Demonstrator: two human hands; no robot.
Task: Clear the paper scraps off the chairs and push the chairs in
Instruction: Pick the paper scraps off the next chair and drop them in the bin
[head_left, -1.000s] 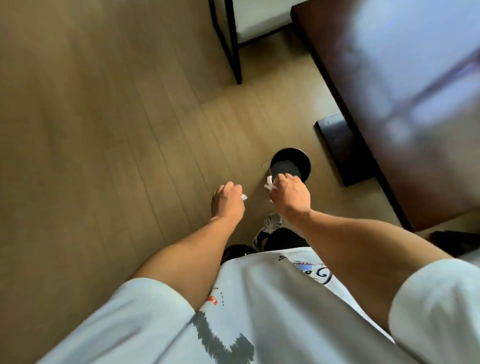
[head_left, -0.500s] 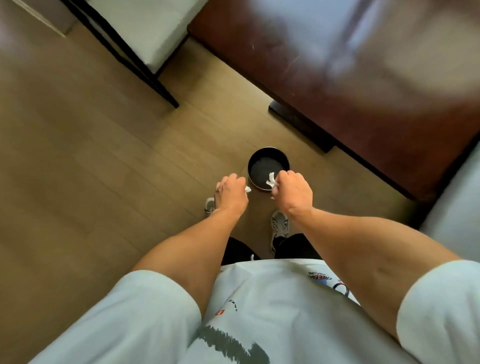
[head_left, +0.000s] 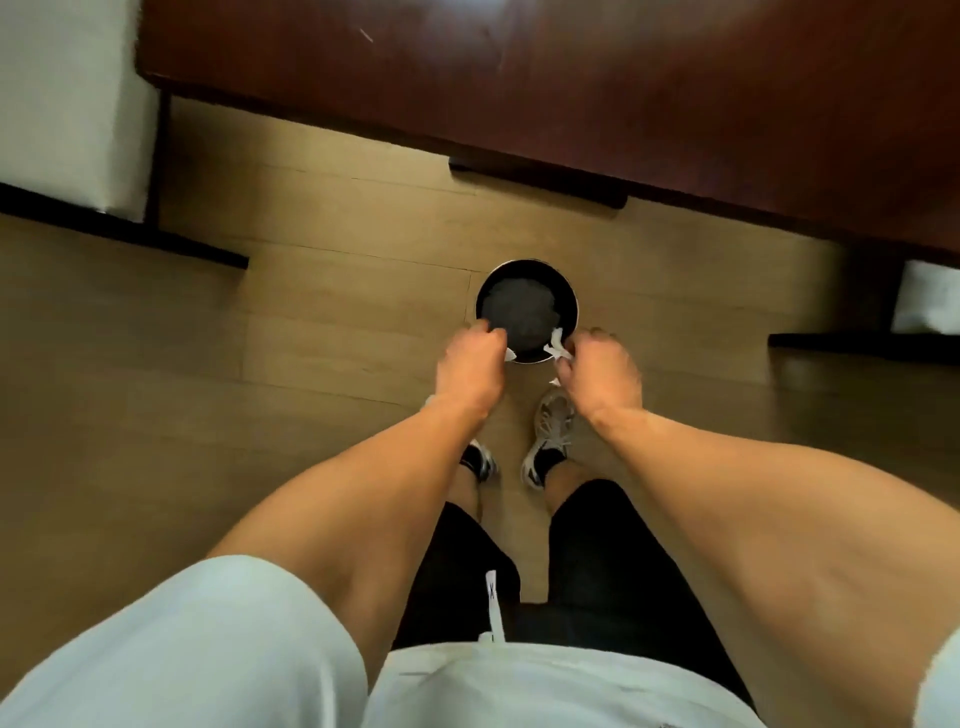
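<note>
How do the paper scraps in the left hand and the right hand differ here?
The left hand shows one small white tip of its scrap; the right hand shows a bigger, crumpled scrap. The left scrap's tip points right, the right scrap's juts up-left. Both sit by the near rim of the black bin, gripped by curled fingers.

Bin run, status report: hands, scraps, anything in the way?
Left hand and right hand each grip white scraps. Both over the near rim of the bin. Nothing in the way.

Bin (head_left: 526, 312) on floor (head_left: 156, 415) before table (head_left: 519, 67), chair (head_left: 67, 104) left, both hands over its near rim.
</note>
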